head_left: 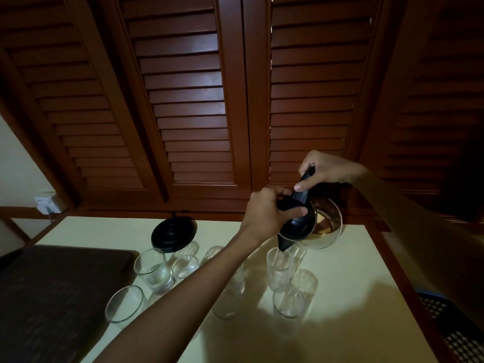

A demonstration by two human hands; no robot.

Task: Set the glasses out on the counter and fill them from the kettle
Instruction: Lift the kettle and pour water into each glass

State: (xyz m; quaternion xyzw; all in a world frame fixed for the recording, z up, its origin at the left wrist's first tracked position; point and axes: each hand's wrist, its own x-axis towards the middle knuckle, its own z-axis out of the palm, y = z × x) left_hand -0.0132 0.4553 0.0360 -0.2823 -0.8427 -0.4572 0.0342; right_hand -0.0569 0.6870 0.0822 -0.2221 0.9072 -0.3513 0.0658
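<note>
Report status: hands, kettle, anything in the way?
Right hand grips kettle handle, left hand holds its black top. Kettle tilted, spout over a glass, water running in. Left forearm crosses above other glasses; pour path clear.

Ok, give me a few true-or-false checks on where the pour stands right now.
1. The kettle sits on its black base. False: it is lifted and tilted, apart from the base.
2. The kettle's spout is over a tall glass. True.
3. The right hand grips the kettle's handle. True.
4. The left hand holds a glass. False: it grips the kettle near its lid.
5. The dark mat lies to the right of the glasses. False: it lies to their left.
</note>
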